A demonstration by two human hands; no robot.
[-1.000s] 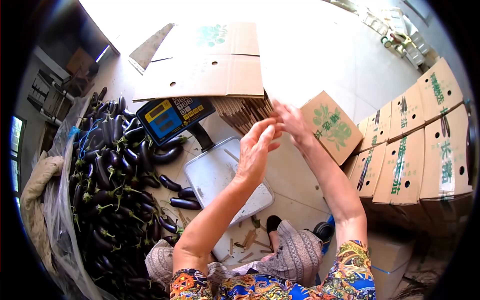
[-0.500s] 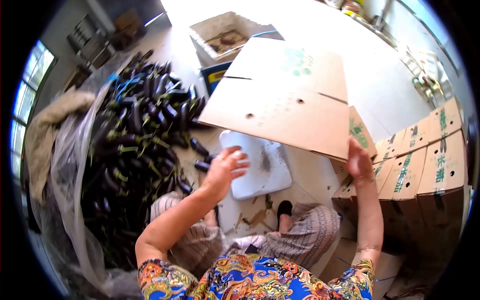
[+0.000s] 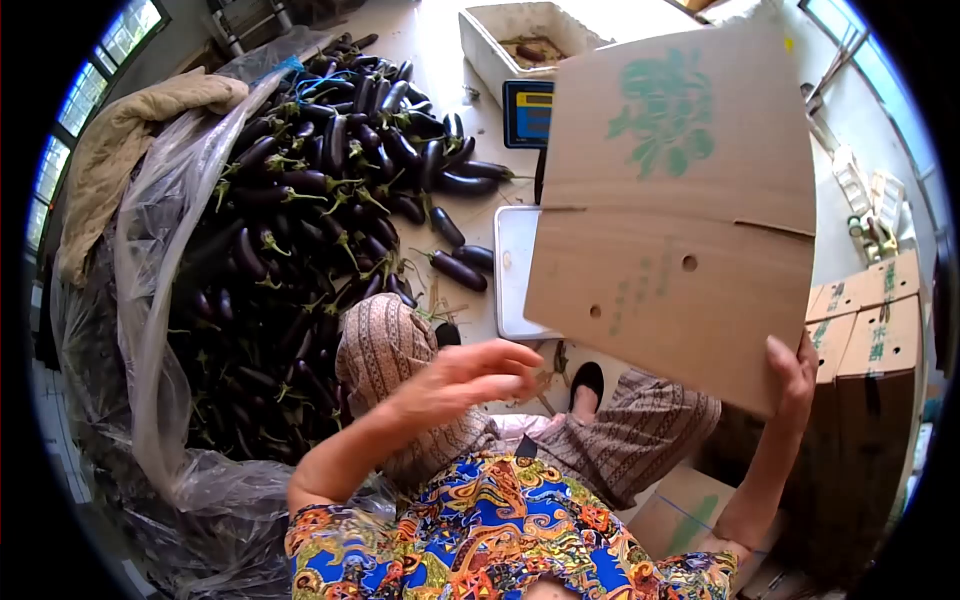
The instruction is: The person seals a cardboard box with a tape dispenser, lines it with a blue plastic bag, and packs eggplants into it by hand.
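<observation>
A flattened cardboard box [image 3: 670,210] with green print and two round holes hangs in the air at the right of centre. My right hand [image 3: 792,375] grips its lower right corner, thumb on the near face. My left hand [image 3: 475,378] is off the cardboard, to the left below its lower edge, with fingers loosely curved and partly spread, holding nothing. Behind the cardboard, a white scale platform [image 3: 512,265] shows only its left part. The scale's display [image 3: 527,113] stands beyond it. A large heap of eggplants [image 3: 330,190] lies on the left.
Clear plastic sheeting [image 3: 150,330] and a beige cloth [image 3: 115,170] border the heap. A pale foam box [image 3: 485,45] stands at the back. Printed cartons [image 3: 880,340] are stacked at the right. Another carton [image 3: 680,510] lies low beside my leg.
The cardboard has swung to the right and more upright, with my right hand still on its corner. My left hand has moved down and right. The view has shifted.
</observation>
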